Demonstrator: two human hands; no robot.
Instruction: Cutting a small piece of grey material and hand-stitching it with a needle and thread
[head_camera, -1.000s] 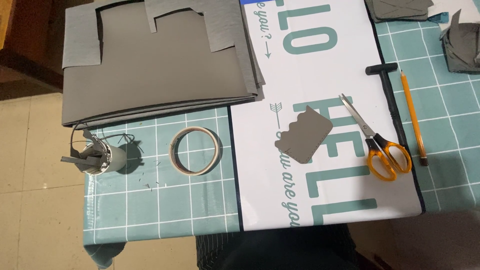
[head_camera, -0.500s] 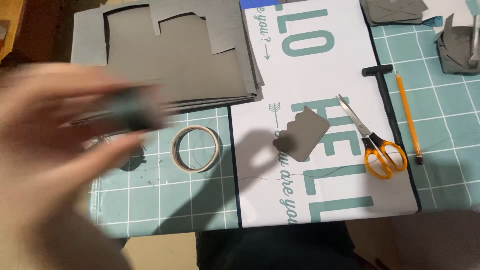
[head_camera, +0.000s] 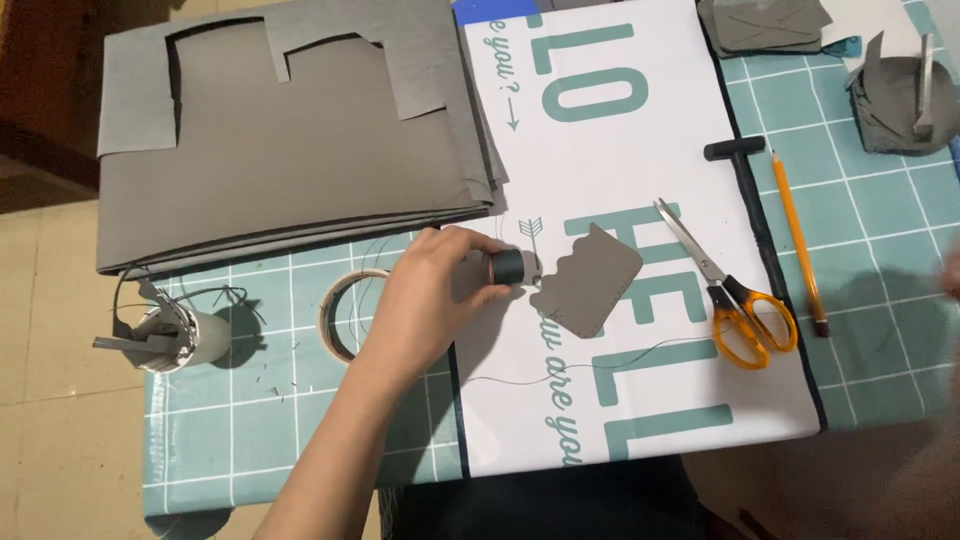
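From my remote view: small dark spool of thread (head_camera: 507, 266), matt wound fibre, thin black strand trailing off; scallop-edged grey leather-like piece (head_camera: 590, 280), matt and finely grained; stacked grey sheets (head_camera: 290, 180), same dull finish; orange-handled scissors (head_camera: 720, 285), glossy plastic grips, bright metal blades; white printed poster (head_camera: 600, 150), smooth paper; teal gridded cutting mat (head_camera: 260, 430), slightly glossy plastic; orange wooden pencil (head_camera: 795, 235).

A teal cutting mat with a white grid (head_camera: 250, 420) covers the work table, and a large white printed sheet with teal lettering (head_camera: 640, 400) lies across its middle. Left of the table, pale beige floor tiles (head_camera: 50, 400) show, darkening into brown shadow towards the upper left corner.
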